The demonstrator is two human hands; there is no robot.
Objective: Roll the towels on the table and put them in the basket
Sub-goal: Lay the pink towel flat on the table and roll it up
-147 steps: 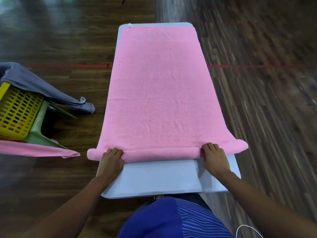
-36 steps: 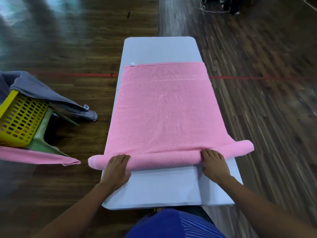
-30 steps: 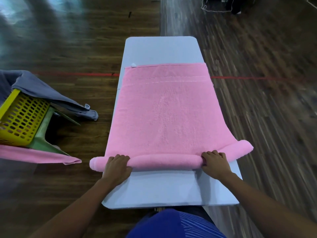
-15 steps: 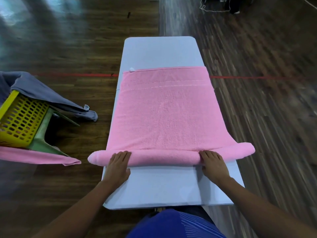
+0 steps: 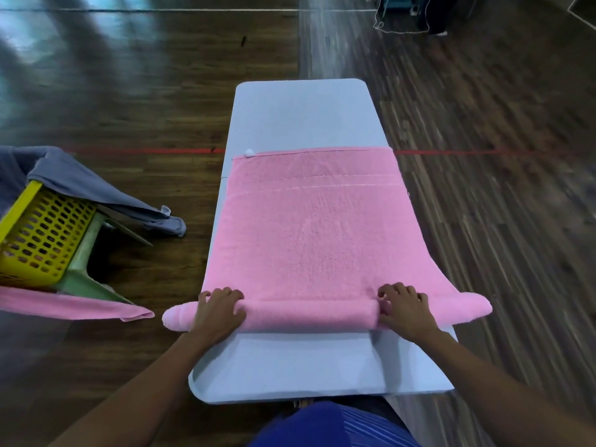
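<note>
A head-worn camera looks down a narrow pale grey table (image 5: 303,114) standing on a dark wooden floor (image 5: 483,221). A pink towel (image 5: 309,227) lies flat along the table, and its near end is wound into a thick roll (image 5: 309,314) that crosses the table and sticks out past both side edges. The left hand (image 5: 219,312) sits on the roll at the table's left edge and the right hand (image 5: 404,312) near the right edge. Each has its fingers curled over the top of the roll, gripping it. Placed this wide apart, the hands probably hold the roll even and tight across its width. Much of the towel is flat beyond the roll, so the rolling looks only partly done. To the person's left, apart from the table, a yellow perforated basket (image 5: 38,233) rests tilted on a green stand (image 5: 84,272). A grey cloth (image 5: 84,185) is draped over the basket's rim, and a second pink towel (image 5: 74,306) hangs below it. The basket is likely there so finished rolls can be dropped in.
</note>
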